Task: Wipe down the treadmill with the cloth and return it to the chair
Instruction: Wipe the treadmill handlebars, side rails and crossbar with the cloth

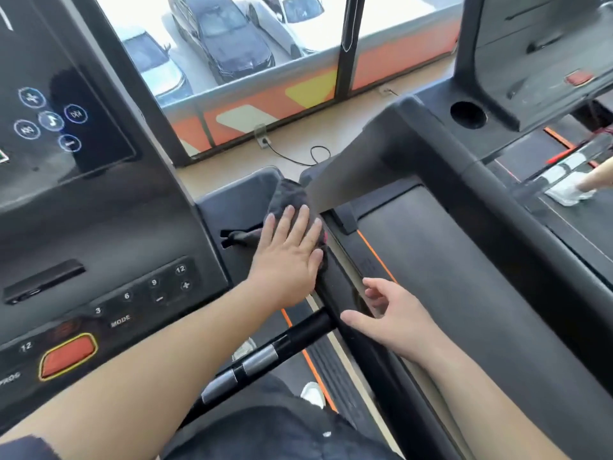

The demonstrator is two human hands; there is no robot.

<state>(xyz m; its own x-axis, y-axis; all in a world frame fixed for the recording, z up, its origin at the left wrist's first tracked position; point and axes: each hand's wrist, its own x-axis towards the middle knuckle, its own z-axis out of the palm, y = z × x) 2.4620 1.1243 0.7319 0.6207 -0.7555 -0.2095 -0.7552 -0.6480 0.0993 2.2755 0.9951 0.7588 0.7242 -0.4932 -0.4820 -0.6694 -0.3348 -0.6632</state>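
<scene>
A dark cloth (288,197) lies on the right-hand tray of the treadmill console (229,207). My left hand (288,254) lies flat on the cloth with straight fingers and presses it onto the tray. My right hand (391,313) hovers with loosely spread fingers just above the treadmill's right side handrail (351,293) and holds nothing. The console's touch panel (53,121) and its button row with a red stop button (68,356) fill the left of the view. No chair is in view.
A black crossbar with silver grip sensors (255,360) runs under my arms. A second treadmill (464,247) stands close on the right, where another person's hand (593,180) holds a white cloth. A window and a floor cable (298,154) lie ahead.
</scene>
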